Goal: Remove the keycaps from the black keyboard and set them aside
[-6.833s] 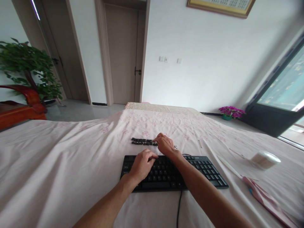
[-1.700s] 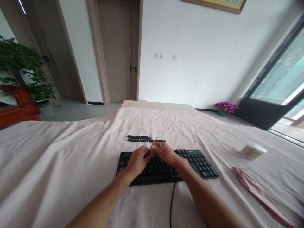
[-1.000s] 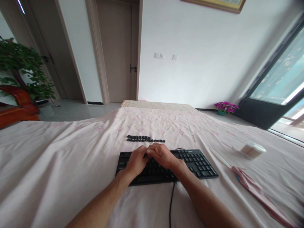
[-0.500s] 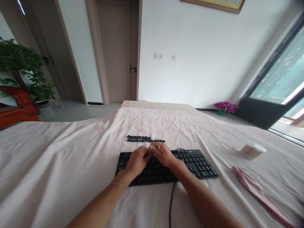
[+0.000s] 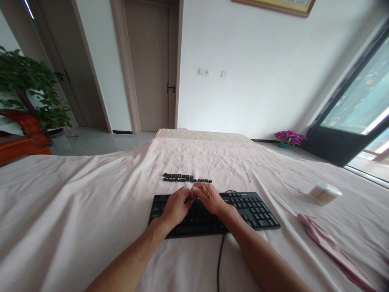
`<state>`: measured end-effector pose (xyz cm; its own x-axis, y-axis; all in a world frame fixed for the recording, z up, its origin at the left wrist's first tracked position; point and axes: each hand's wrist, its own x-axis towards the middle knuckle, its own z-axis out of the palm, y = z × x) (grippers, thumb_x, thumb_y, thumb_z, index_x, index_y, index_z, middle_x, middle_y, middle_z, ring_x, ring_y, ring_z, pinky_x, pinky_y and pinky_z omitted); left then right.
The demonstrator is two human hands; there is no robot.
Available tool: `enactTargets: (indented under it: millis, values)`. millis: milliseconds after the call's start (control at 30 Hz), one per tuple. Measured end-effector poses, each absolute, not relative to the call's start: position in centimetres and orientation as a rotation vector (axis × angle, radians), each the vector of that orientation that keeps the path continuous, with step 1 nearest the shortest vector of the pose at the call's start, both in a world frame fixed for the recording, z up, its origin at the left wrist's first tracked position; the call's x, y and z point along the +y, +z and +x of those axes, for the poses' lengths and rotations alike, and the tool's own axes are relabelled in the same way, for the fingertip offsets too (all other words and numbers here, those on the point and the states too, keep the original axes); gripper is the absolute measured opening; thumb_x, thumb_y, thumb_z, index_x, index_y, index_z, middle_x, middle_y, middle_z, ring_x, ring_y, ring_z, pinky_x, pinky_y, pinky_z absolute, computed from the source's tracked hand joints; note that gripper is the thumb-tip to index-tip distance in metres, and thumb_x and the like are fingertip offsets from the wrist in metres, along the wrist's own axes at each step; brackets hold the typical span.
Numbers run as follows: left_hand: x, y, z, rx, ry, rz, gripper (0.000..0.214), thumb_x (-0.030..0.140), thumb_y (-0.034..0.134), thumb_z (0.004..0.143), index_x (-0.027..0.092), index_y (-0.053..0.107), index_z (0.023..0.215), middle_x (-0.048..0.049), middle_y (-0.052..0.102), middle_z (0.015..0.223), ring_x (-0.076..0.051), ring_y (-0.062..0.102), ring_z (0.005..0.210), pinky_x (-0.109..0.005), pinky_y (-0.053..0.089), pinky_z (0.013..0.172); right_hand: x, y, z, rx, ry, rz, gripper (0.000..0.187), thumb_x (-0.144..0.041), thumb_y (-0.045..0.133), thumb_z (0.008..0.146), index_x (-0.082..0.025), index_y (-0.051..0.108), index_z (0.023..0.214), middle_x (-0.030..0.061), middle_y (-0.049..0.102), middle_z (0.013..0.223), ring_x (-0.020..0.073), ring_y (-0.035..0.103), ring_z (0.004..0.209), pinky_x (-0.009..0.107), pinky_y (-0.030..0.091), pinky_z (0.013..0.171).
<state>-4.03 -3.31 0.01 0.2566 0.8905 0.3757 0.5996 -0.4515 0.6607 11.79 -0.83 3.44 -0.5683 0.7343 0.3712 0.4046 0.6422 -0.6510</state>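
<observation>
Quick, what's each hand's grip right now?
Left hand: curled over the computer keyboard; cannot tell whether it's closed on anything.
Right hand: curled; thin wire loop shows just beyond, but whether it's held is unclear.

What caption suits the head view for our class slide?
Left hand and right hand close together over a black keyboard, loose keycaps in rows beyond.

Left hand and right hand close together, fingers bent inward.
</observation>
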Motion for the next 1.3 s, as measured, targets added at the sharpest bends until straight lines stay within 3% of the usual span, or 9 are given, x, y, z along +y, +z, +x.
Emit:
enactTargets:
  millis: [300, 767, 1300]
  values:
    - [-3.28, -0.30, -4.05, 1.331, 1.032, 2.162, 0.014, 0.007, 0.051, 0.075, 0.020, 0.051, 0.078, 0.0002, 0.057, 0.081, -0.015, 0.055, 0.077, -0.024, 0.039, 0.069, -0.90, 3.49, 11.72, -2.225, 0.679, -0.881, 0.046, -0.044, 0.033, 0.097, -0.017, 0.057, 0.069, -0.0003, 0.060, 0.065, 0.0121, 0.058, 0.065, 0.023, 0.042, 0.067]
    - [-3.64, -0.32, -3.68, 1.363, 1.070, 2.201, 0.009, 0.018, 0.045, 0.087, 0.020, 0.046, 0.078, -0.0016, 0.053, 0.079, -0.015, 0.053, 0.072, -0.025, 0.039, 0.066, -0.99, 3.27, 11.60, -2.263, 0.623, -0.867, 0.042, -0.040, 0.034, 0.097, -0.018, 0.056, 0.070, -0.0003, 0.060, 0.067, 0.0123, 0.057, 0.066, 0.023, 0.041, 0.068]
    - [-3.74, -0.21, -3.55, 1.364, 1.053, 2.233, 0.013, 0.008, 0.042, 0.084, 0.019, 0.048, 0.081, -0.0022, 0.052, 0.084, -0.016, 0.054, 0.077, -0.027, 0.043, 0.071, -1.28, 3.22, 11.31, -2.247, 0.618, -0.872, 0.045, -0.044, 0.032, 0.096, -0.018, 0.057, 0.069, 0.0016, 0.060, 0.068, 0.0141, 0.055, 0.067, 0.026, 0.043, 0.070]
